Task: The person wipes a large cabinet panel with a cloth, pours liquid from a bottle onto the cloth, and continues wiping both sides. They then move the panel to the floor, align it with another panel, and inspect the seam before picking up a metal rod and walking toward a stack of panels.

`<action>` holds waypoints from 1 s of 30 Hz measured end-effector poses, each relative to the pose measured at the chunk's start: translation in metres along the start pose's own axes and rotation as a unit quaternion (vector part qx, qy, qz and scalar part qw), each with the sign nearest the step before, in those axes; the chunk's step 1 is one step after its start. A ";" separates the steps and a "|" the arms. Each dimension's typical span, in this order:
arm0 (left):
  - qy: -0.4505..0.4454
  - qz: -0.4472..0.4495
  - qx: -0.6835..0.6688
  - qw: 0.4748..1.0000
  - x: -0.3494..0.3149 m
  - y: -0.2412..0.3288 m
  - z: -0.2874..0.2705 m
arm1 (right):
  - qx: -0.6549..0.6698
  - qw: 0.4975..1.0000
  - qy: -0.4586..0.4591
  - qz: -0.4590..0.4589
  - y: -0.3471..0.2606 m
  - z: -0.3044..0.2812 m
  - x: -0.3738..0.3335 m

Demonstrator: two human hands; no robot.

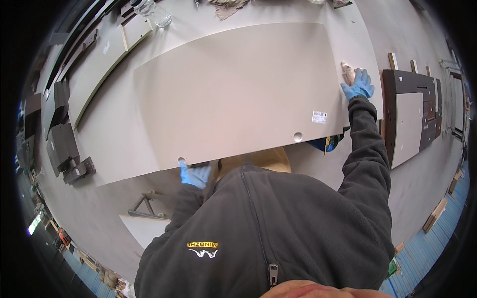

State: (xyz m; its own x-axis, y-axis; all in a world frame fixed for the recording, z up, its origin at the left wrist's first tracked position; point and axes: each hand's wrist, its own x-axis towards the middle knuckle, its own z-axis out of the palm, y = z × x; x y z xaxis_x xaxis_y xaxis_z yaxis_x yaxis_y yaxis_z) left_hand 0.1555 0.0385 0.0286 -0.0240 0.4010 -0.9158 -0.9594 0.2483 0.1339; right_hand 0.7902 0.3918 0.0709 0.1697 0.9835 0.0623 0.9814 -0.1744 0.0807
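A pale worktop (113,144) carries a broad beige panel (238,94); the left hand (195,175), blurred at its near edge, does well to steady it; the right hand (359,85), fingers spread just beyond the panel's right end, should keep the crumpled cloth (348,72) flat; whether either grip is clamped I cannot tell; palms are hidden.

Dark-grey fleece jacket (308,223) worn with blue gloves (358,87)
Closed by a metal-pull zipper (273,274) — the chest is marked with a yellow-and-white logo (202,245).
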 end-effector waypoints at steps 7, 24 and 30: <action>-0.009 -0.034 0.074 0.997 0.008 -0.087 0.054 | -0.008 0.986 0.085 -0.140 -0.100 0.017 0.088; 0.018 -0.007 0.072 0.997 0.018 -0.089 0.047 | 0.268 0.940 0.114 0.179 0.028 0.061 0.069; 0.001 -0.058 0.017 0.998 0.025 -0.083 0.034 | 0.333 0.895 0.190 -0.227 -0.167 0.027 0.065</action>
State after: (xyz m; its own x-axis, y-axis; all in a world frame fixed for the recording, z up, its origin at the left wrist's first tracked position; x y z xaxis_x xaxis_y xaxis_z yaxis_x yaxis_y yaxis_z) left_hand 0.2436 0.0580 0.0074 0.0858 0.3661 -0.9266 -0.9454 0.3233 0.0402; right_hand 0.6396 0.4863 0.0350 -0.1795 0.8364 0.5180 0.7983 0.4316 -0.4201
